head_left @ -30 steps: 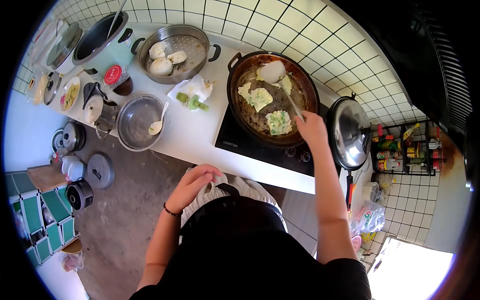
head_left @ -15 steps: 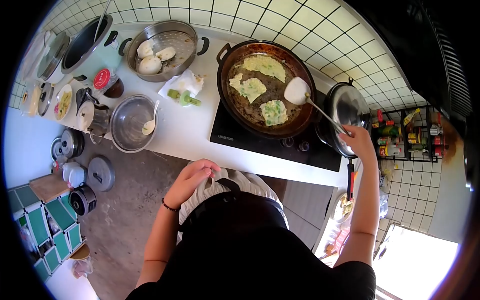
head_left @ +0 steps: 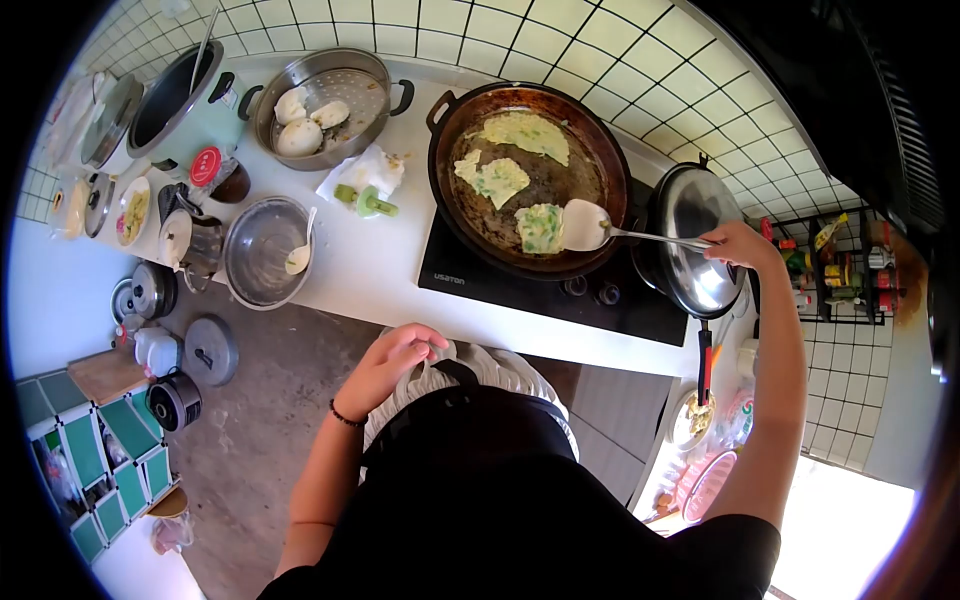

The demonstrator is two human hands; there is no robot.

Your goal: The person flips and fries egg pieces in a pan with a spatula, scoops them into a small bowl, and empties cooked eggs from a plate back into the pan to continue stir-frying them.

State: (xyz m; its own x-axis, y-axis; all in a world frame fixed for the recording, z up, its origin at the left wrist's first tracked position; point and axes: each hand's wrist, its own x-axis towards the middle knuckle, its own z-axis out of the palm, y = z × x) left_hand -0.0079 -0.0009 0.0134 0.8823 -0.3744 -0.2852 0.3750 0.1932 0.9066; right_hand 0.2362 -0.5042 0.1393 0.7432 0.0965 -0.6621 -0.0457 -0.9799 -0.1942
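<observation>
My right hand [head_left: 740,246] is closed around the handle of a spatula [head_left: 587,227] with a wide, pale blade. The blade's edge is at the right side of a small egg pancake piece [head_left: 540,229] flecked with green; whether it has slipped beneath cannot be told. Two more pieces lie in the dark frying pan [head_left: 447,215]: a folded egg pancake [head_left: 527,136] at the back and a ragged-edged one [head_left: 492,181] at the left. Holding nothing, my left hand [head_left: 395,366] hovers before my waist near the apron [head_left: 500,372], fingers loosely bent and thumb apart.
The pan sits on a black induction cooker [head_left: 480,284]. A lidded pan [head_left: 690,210] stands to its right. Leftward on the counter are a metal bowl [head_left: 238,255] holding a spoon, a steamer pan [head_left: 365,95] with white buns, and a green-handled brush [head_left: 372,203] on paper.
My right hand has moved right and slightly upward. The spatula blade has come down from the pan's right side to the small egg pancake piece, its handle now nearly level. My left hand barely shifted.
</observation>
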